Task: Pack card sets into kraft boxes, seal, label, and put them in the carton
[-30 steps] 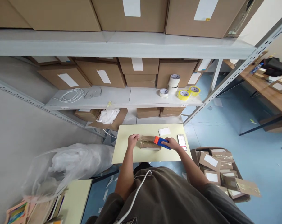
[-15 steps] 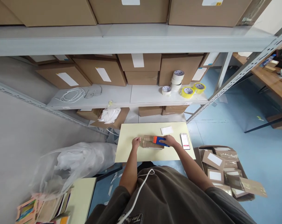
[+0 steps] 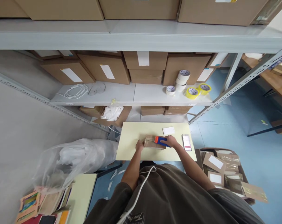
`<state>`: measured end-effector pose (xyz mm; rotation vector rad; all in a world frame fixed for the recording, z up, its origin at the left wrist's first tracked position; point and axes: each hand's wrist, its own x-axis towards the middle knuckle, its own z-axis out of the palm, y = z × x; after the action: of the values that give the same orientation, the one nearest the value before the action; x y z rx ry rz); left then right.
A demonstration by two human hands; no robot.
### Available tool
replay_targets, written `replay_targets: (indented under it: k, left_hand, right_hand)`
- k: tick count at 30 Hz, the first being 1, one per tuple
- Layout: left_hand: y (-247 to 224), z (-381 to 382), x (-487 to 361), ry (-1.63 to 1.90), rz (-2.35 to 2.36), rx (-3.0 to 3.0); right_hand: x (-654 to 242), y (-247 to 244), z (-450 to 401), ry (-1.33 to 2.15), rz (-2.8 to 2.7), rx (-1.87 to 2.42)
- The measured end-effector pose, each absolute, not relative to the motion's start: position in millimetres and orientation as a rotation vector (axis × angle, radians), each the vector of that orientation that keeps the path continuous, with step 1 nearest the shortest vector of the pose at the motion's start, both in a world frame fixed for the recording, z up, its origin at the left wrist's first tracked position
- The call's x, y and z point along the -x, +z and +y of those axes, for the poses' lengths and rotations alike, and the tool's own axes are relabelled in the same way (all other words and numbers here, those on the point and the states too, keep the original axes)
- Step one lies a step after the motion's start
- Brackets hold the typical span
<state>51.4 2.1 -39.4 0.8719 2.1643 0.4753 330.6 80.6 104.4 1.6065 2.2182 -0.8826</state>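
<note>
Cardboard-brown and roughly rectangular, a small box [image 3: 151, 144] lies on the pale yellow surface [image 3: 129, 133], near its front edge and in front of the person. The right hand [image 3: 170, 141] is wrapped around a blue tool with an orange end [image 3: 161, 141], whose orange part rests against or just over the top of the box; the exact contact is too small to make out. The left hand [image 3: 139, 145] is at the box's left end, fingers curled in against it; whether they grip it or only press on it, I cannot tell.

Behind the box, a white card [image 3: 168, 130] lies flat on the surface, and a phone [image 3: 187, 142] with a lit screen lies to the right of the right hand. Beyond the surface stands a grey metal rack [image 3: 141, 39]. Its middle shelf [image 3: 117, 95] carries a coil of white cable [image 3: 76, 91] on the left and, on the right, white tape rolls [image 3: 182, 81], some stacked, beside two yellow tape rolls [image 3: 192, 92].

On the blue floor [image 3: 207, 130] to the right, an open carton [image 3: 244, 177] is filled with small taped parcels [image 3: 215, 163]. To the left sits a bulging translucent plastic bag [image 3: 92, 154], with books [image 3: 53, 200] piled near it.
</note>
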Motion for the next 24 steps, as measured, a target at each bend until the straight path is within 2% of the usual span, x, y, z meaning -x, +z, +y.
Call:
replay_targets:
  k: [8,15,24]
  left_hand:
    - [-28.6,8.4,-79.9,0.614,1.963,-1.100]
    - [-32.2,17.6,-98.6,0.580,2.045,-1.013]
    - [-34.1,27.5,-104.0,0.552,2.107,-1.047]
  right_hand:
    - [-310.7,101.4,80.5,-0.797,2.139,-1.612]
    - [-299.3,103.7,81.2,-0.803,2.029,-1.721]
    - [-424.5,109.7,89.5,-0.739,1.915,-1.862]
